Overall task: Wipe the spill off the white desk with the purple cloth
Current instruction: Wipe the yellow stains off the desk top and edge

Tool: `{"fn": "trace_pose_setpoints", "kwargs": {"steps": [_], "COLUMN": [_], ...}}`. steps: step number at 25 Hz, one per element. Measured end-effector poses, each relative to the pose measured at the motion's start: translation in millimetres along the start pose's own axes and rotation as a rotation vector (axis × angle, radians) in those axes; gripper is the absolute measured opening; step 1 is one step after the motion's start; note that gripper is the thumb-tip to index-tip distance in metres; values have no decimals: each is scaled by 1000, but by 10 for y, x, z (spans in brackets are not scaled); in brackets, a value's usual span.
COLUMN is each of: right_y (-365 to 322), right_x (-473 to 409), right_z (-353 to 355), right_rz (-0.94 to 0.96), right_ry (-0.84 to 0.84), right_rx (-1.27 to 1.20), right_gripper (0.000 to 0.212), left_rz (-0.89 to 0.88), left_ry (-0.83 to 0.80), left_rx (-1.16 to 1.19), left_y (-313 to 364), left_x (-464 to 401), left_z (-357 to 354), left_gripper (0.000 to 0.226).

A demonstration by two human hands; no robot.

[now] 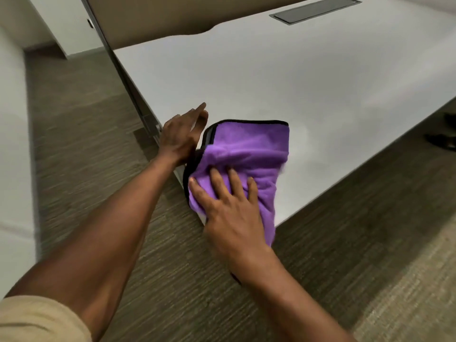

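A purple cloth (249, 146) with a black hem lies folded on the near corner of the white desk (271, 77), part of it hanging over the front edge. My right hand (229, 208) lies flat on the cloth's near part, fingers spread, pressing it against the desk. My left hand (183, 137) rests at the desk's left edge beside the cloth, fingers extended and touching the cloth's left hem. No spill is plainly visible; a faint pale smear (306, 130) shows just right of the cloth.
A grey recessed cable hatch (314, 9) sits at the desk's far side. A metal-framed partition (118, 67) runs along the desk's left edge. Brown striped carpet (86, 144) surrounds the desk. Dark shoes (444, 141) show at the right edge.
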State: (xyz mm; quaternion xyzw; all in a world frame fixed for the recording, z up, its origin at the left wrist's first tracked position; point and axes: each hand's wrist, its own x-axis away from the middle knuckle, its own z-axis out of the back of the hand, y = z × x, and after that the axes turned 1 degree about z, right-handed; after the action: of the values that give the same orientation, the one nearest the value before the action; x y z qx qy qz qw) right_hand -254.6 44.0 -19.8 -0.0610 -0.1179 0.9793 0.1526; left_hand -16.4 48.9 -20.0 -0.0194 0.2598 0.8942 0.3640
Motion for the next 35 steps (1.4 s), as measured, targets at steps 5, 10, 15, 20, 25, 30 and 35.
{"fn": "trace_pose_setpoints", "kwargs": {"steps": [5, 10, 15, 20, 25, 30, 35], "right_y": [-214, 10, 49, 5, 346, 1000, 776], "right_x": [-464, 21, -130, -303, 372, -354, -760], "right_z": [69, 56, -58, 48, 118, 340, 269], "right_rz": [-14, 103, 94, 108, -47, -285, -324], "right_ry": [-66, -61, -90, -109, 28, 12, -43], "right_rx": [26, -9, 100, 25, -63, 13, 34], "right_gripper": [62, 71, 72, 63, 58, 57, 76], "left_rz": [39, -63, -76, -45, -50, -40, -24], "left_ry": [-96, -38, -7, -30, -35, -5, -4], "left_rx": [73, -5, -14, 21, 96, 126, 74], "left_y": [-54, 66, 11, 43, -67, -88, -44], "left_x": [-55, 26, -1, 3, 19, 25, 32], "left_z": [44, 81, 34, 89, -2, -51, -6], "left_gripper": [77, 72, 71, 81, 87, 84, 86]}}
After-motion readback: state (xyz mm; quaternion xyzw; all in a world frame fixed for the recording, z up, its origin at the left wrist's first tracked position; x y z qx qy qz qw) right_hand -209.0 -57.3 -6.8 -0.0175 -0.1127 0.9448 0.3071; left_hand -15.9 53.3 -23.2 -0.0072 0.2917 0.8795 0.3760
